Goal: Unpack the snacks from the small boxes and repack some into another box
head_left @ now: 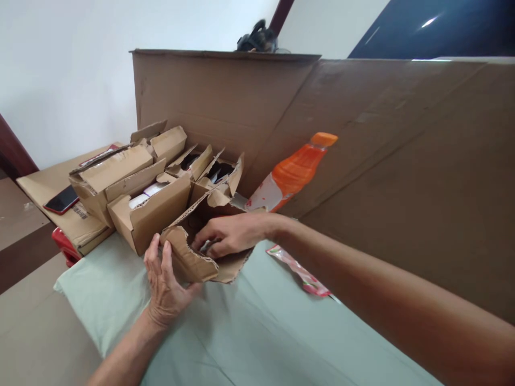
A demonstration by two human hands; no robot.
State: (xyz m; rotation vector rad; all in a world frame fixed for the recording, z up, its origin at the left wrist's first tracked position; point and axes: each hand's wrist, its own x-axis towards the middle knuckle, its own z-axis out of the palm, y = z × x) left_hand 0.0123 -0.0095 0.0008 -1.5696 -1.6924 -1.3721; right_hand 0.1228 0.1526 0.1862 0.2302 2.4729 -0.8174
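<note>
An open cardboard box (189,257) with torn, ragged flaps leans on the cloth in front of me. My left hand (169,279) grips its near left side, fingers along the side and thumb at the front. Inside the box's mouth is my right hand (231,234), its fingers bent inward and closed. The fingertips are partly hidden by the box, so what they hold cannot be made out. Just behind my right hand stands a tilted orange bottle (295,174) with an orange cap and a pale lower part.
Several open cardboard boxes (161,206) stand at the left, some with packets inside. A phone (61,200) lies on a flat carton (90,236) over a red stool (65,245). A pink-and-white packet (300,271) rests on the green cloth (257,332). A tall cardboard panel (402,161) rises behind.
</note>
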